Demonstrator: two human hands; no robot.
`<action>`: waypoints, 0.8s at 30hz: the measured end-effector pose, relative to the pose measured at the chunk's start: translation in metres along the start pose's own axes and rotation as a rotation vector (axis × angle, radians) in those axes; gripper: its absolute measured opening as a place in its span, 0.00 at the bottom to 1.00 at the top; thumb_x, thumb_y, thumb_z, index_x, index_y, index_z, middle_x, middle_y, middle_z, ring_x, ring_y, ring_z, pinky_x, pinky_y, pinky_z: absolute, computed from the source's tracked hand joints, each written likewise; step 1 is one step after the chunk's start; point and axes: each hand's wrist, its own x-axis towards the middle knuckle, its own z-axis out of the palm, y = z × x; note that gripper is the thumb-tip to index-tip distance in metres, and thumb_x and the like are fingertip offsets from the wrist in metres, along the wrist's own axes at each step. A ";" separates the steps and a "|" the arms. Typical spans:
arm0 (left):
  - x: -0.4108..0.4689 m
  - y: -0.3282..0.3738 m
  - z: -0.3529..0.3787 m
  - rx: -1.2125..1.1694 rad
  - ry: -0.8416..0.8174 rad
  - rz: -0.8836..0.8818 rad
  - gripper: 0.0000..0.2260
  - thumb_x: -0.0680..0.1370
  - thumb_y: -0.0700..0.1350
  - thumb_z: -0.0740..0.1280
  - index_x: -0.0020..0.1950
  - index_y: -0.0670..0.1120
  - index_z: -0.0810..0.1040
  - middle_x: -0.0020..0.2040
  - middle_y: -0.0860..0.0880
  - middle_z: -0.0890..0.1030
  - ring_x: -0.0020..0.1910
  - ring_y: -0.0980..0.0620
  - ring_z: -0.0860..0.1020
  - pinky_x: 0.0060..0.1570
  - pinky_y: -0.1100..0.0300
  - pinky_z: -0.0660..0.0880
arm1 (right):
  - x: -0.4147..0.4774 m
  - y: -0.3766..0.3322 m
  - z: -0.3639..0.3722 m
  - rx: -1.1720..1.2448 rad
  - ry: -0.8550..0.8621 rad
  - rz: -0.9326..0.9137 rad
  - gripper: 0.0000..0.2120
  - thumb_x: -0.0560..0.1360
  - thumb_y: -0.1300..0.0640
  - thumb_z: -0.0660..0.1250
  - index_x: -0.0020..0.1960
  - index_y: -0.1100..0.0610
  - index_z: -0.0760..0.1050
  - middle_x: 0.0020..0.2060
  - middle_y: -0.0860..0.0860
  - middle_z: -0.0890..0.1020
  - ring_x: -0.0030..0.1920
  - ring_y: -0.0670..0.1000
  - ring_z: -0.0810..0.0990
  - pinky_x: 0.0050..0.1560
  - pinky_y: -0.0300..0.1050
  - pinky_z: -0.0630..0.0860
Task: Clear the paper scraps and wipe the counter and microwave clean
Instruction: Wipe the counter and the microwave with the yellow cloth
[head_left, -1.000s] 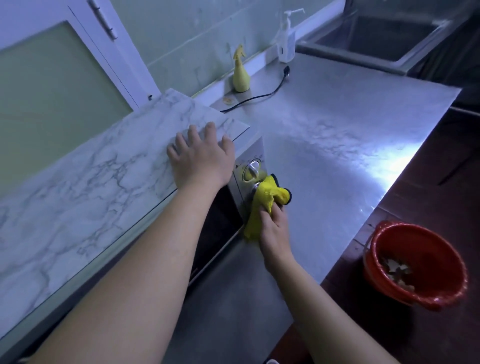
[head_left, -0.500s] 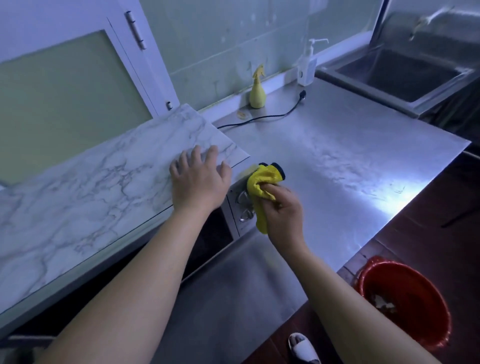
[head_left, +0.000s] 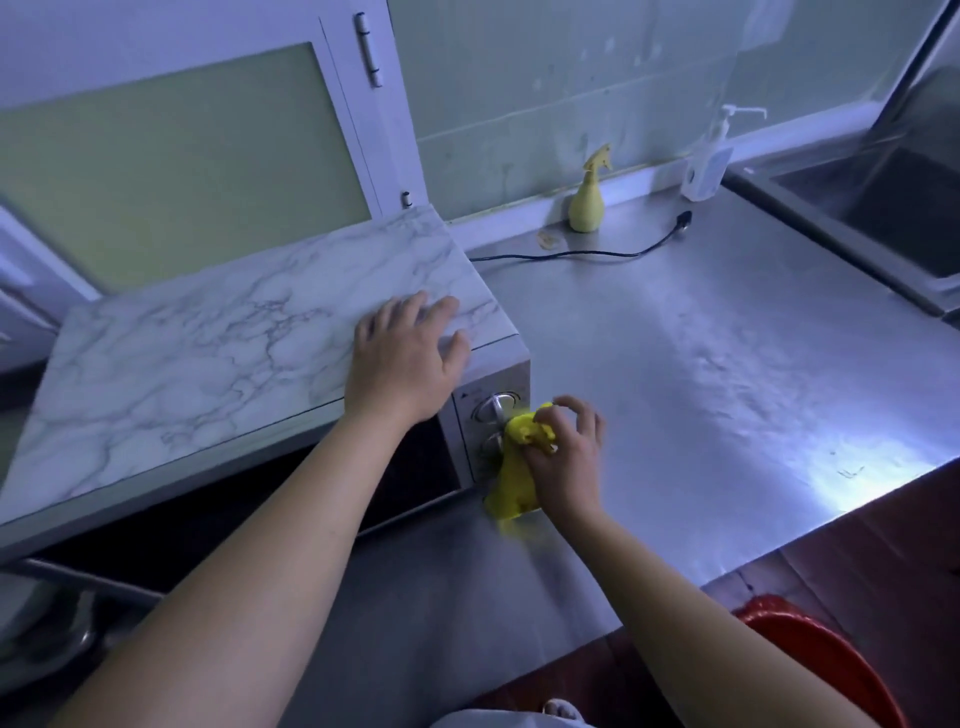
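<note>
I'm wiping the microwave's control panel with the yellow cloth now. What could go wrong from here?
1. The right hand rubs the yellow cloth over the knobs, so a dial could get turned off its setting.
2. The left hand presses flat on the marble-patterned top near the front corner. Hard wiping might nudge the microwave sideways.
3. The cloth's tail hangs near the counter and could drag dirt there.

We are reaching both bare forearms forward from the lower edge of the view. We are laying our left hand (head_left: 405, 364) palm down on the microwave (head_left: 208, 364) top, fingers straight and slightly spread, thumb out to the right. We are holding our right hand (head_left: 563, 457) lower and further right, its fingers curling round a bunched yellow cloth (head_left: 514, 483), forefinger arching above it.
</note>
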 end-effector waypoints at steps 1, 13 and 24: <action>0.000 0.000 0.000 -0.003 0.001 -0.001 0.20 0.81 0.57 0.58 0.72 0.56 0.70 0.73 0.48 0.71 0.72 0.44 0.67 0.70 0.47 0.60 | -0.003 0.009 0.003 -0.010 -0.054 0.034 0.10 0.67 0.61 0.73 0.48 0.57 0.79 0.57 0.55 0.77 0.59 0.60 0.70 0.57 0.49 0.70; -0.002 0.003 -0.004 -0.011 -0.009 -0.031 0.20 0.81 0.57 0.58 0.73 0.57 0.71 0.74 0.48 0.70 0.73 0.45 0.66 0.72 0.49 0.59 | 0.000 0.044 -0.036 0.102 -0.268 0.234 0.10 0.69 0.62 0.75 0.49 0.55 0.78 0.43 0.51 0.80 0.45 0.54 0.78 0.43 0.45 0.70; -0.001 0.001 -0.003 -0.008 -0.010 -0.033 0.20 0.81 0.57 0.56 0.72 0.56 0.71 0.74 0.48 0.71 0.73 0.46 0.66 0.71 0.48 0.60 | 0.019 -0.007 -0.014 0.462 -0.166 0.058 0.17 0.71 0.55 0.71 0.57 0.44 0.72 0.52 0.42 0.80 0.51 0.47 0.79 0.52 0.38 0.75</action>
